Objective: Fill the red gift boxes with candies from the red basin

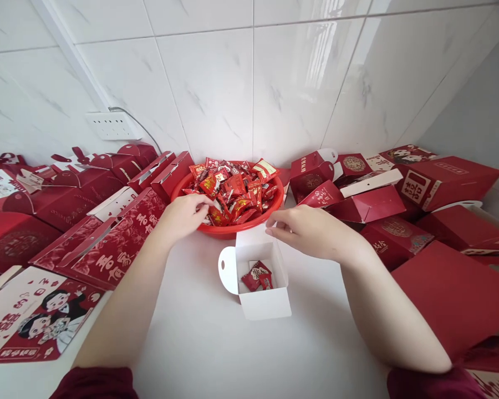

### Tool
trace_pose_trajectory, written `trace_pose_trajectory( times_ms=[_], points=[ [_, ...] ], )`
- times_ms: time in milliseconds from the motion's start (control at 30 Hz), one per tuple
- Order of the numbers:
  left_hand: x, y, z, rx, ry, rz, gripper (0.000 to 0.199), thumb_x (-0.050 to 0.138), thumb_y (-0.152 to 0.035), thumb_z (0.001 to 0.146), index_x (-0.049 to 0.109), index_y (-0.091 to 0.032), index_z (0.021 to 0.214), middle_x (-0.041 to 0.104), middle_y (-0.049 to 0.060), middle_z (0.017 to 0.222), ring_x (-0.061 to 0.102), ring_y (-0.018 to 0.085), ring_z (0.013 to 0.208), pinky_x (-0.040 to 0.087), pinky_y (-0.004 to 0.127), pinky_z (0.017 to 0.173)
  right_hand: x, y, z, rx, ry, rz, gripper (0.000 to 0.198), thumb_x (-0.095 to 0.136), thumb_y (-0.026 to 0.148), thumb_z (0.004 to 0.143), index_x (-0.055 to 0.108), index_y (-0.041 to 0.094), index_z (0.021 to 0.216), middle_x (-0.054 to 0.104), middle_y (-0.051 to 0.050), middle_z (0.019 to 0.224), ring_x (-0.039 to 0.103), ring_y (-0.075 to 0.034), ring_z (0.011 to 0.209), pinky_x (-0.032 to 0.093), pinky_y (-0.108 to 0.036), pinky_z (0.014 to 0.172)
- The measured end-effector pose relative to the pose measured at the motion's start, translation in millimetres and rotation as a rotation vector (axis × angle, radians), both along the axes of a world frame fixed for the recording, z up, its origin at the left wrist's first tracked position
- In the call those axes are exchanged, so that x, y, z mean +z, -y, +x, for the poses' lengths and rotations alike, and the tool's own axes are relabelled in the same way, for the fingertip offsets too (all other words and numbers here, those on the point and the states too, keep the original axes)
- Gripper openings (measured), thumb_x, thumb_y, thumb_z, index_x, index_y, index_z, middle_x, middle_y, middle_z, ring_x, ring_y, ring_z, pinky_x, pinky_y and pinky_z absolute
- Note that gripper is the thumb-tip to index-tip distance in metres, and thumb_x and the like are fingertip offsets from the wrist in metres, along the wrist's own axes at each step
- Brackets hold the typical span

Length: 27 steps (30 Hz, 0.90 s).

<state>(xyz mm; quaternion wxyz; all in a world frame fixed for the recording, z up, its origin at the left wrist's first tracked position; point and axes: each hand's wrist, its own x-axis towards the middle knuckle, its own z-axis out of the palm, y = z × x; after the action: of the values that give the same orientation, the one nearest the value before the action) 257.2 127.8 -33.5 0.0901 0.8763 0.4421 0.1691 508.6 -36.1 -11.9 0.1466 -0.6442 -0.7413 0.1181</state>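
Observation:
My left hand (187,217) is at the front left rim of a red plastic basin (216,231), its fingers curled together by the wrapped candies (235,191) heaped inside. Whatever is between those fingertips, if anything, is hidden. An open white-lined cardboard box (266,303) stands in front of the basin, several red candy packets (258,276) lying at its bottom. One rounded flap (228,270) with a hole sticks out to the left. Over the box's back right corner, my right hand (303,228) hovers with bent fingers, thumb slightly apart, and no item visible in them.
Red gift boxes (87,194) crowd the left side, with a box picturing a cartoon couple (45,318) nearest. More red boxes (444,183) pile up on the right. Behind the basin rises a tiled wall (216,94), with a power strip (113,126) and cable at the left.

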Motion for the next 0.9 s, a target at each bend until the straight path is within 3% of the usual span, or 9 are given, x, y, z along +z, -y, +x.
trace_pose_trajectory(
  times_ms=[133, 267, 400, 500, 667, 900],
  points=[
    [-15.0, -41, -21, 0.109, 0.012, -0.019, 0.033, 0.050, -0.025, 0.083, 0.071, -0.021, 0.108, 0.073, 0.004, 0.113, 0.068, 0.024, 0.102, 0.052, 0.033, 0.094, -14, -23, 2, 0.094, -0.154, 0.106, 0.037, 0.036, 0.044, 0.100, 0.059, 0.021, 0.081, 0.066, -0.004, 0.083, 0.058, -0.019, 0.072, 0.040, -0.030, 0.065],
    [-23.1, -52, -27, 0.097, 0.012, -0.046, 0.031, 0.049, -0.019, 0.078, 0.070, -0.021, 0.101, 0.073, 0.002, 0.111, 0.068, 0.021, 0.103, 0.051, 0.029, 0.095, -37, -52, 7, 0.175, -0.143, 0.064, 0.044, 0.031, 0.045, 0.102, 0.058, 0.020, 0.078, 0.066, -0.004, 0.082, 0.061, -0.020, 0.079, 0.042, -0.036, 0.083],
    [-23.4, -49, -26, 0.007, -0.033, -0.113, 0.040, 0.050, -0.022, 0.077, 0.064, -0.024, 0.115, 0.071, 0.000, 0.118, 0.066, 0.019, 0.109, 0.051, 0.027, 0.096, -55, -65, 6, 0.213, -0.054, 0.085, 0.041, 0.033, 0.042, 0.102, 0.064, 0.020, 0.086, 0.069, -0.005, 0.094, 0.059, -0.023, 0.102, 0.022, -0.049, 0.110],
    [-17.9, -47, -23, -0.073, -0.113, -0.173, 0.041, 0.050, -0.027, 0.078, 0.066, -0.027, 0.116, 0.069, -0.002, 0.122, 0.065, 0.019, 0.111, 0.050, 0.027, 0.097, -60, -65, 1, 0.184, -0.030, 0.089, 0.045, 0.030, 0.044, 0.102, 0.066, 0.020, 0.091, 0.068, -0.006, 0.095, 0.057, -0.023, 0.105, 0.018, -0.051, 0.112],
    [-9.9, -49, -18, -0.130, -0.269, -0.214, 0.030, 0.048, -0.031, 0.080, 0.077, -0.030, 0.087, 0.073, -0.004, 0.113, 0.065, 0.023, 0.108, 0.046, 0.032, 0.101, -60, -63, -5, 0.152, -0.007, 0.108, 0.050, 0.025, 0.047, 0.102, 0.067, 0.020, 0.093, 0.067, -0.005, 0.096, 0.055, -0.023, 0.106, 0.016, -0.051, 0.113],
    [-15.9, -48, -11, -0.124, -0.374, -0.181, 0.033, 0.046, -0.030, 0.083, 0.078, -0.031, 0.091, 0.065, -0.004, 0.131, 0.051, 0.023, 0.131, 0.035, 0.035, 0.111, -60, -64, -4, 0.150, -0.005, 0.101, 0.050, 0.025, 0.048, 0.102, 0.066, 0.020, 0.093, 0.065, -0.005, 0.095, 0.055, -0.022, 0.105, 0.016, -0.051, 0.112]
  ],
)
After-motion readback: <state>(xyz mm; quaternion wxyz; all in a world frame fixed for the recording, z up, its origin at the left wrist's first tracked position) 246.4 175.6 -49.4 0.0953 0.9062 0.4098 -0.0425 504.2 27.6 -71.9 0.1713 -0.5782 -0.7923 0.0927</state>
